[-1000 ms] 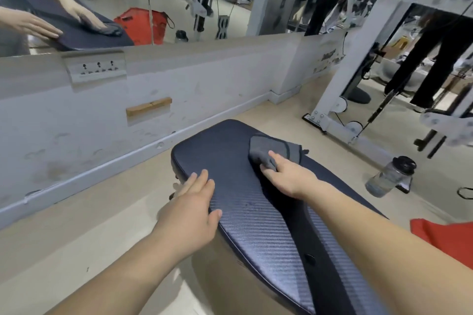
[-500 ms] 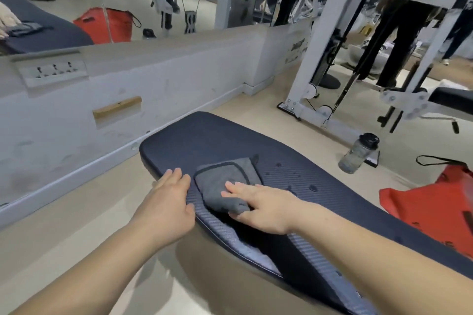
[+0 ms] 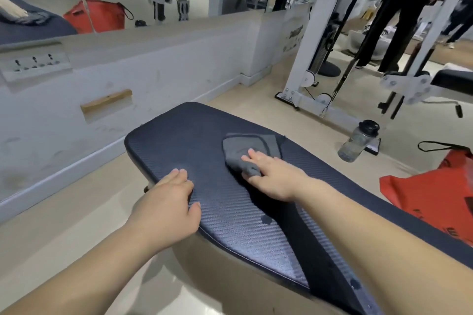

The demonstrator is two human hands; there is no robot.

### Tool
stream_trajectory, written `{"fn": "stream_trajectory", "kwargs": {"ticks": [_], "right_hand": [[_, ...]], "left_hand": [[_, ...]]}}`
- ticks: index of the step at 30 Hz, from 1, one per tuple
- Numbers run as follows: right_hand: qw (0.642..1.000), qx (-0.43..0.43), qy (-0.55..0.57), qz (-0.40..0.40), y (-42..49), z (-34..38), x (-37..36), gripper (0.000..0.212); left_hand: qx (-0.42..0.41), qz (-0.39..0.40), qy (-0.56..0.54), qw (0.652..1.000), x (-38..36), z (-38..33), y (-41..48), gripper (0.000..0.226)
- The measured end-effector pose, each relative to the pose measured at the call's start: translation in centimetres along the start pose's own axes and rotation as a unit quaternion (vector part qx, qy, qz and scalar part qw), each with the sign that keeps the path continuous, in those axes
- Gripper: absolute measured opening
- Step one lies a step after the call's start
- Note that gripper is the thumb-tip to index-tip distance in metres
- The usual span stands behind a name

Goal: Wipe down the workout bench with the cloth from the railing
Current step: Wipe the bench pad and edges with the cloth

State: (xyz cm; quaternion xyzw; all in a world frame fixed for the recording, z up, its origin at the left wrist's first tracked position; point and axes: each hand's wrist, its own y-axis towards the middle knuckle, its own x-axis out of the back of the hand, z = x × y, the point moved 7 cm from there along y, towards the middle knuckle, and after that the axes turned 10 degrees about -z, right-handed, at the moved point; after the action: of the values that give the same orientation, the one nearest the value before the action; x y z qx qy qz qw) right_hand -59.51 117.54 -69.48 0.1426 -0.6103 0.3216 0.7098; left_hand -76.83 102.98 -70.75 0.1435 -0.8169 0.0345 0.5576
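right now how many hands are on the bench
2. The left hand rests flat on the bench at its near left edge; the right hand presses the grey cloth mid-pad. No other hand shows on it.

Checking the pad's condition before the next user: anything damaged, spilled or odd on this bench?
No damage shows. A few dark, wet-looking spots dot the bench, nearer than the cloth under the right hand.

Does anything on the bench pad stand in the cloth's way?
Only the left hand, resting on the left edge of the bench pad beside the cloth. The right hand presses the cloth; no other object lies on the pad.
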Motion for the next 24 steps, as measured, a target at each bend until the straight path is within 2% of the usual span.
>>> {"fn": "stream_trajectory", "kwargs": {"ticks": [3,5,8,10,12,14,16,20,22,24], "right_hand": [[0.994,-0.102,-0.004,-0.04,1.1,-4.0,1.3,0.066],[0.993,-0.111,-0.018,-0.038,1.2,-4.1,1.1,0.065],[0.998,-0.058,-0.011,0.0,0.2,-0.5,0.1,0.067],[0.998,0.026,0.011,0.05,-1.8,3.3,-0.9,0.066],[0.989,0.112,0.007,0.093,-4.2,6.6,-2.1,0.066],[0.984,0.152,-0.003,0.092,-4.9,7.0,-2.4,0.066],[0.989,0.129,0.002,0.065,-3.8,5.0,-1.8,0.066],[0.999,-0.025,-0.023,0.008,-1.4,-1.0,-0.5,0.068],[0.999,-0.026,-0.031,0.016,-1.6,-0.6,-0.8,0.068],[0.998,0.028,-0.023,0.043,-3.1,2.1,-1.3,0.069]], "left_hand": [[-0.004,-0.007,0.0,1.0,-0.1,0.2,0.0,0.045],[-0.008,-0.01,-0.005,1.0,-0.1,0.4,-0.1,0.047],[-0.018,-0.018,-0.018,1.0,0.3,0.5,-0.2,0.052],[-0.017,-0.021,-0.024,0.999,0.4,0.7,-0.2,0.055],[-0.024,-0.021,-0.022,0.999,0.3,0.9,-0.2,0.051],[-0.035,-0.021,-0.013,0.999,0.1,0.8,-0.3,0.046],[-0.031,-0.019,-0.004,0.999,-0.1,0.6,-0.4,0.051],[-0.018,-0.02,0.009,1.0,-0.5,0.2,-1.2,0.059],[-0.012,-0.021,0.014,1.0,-0.4,0.2,-1.5,0.06],[-0.013,-0.026,0.011,1.0,0.1,0.1,-1.7,0.061]]}}
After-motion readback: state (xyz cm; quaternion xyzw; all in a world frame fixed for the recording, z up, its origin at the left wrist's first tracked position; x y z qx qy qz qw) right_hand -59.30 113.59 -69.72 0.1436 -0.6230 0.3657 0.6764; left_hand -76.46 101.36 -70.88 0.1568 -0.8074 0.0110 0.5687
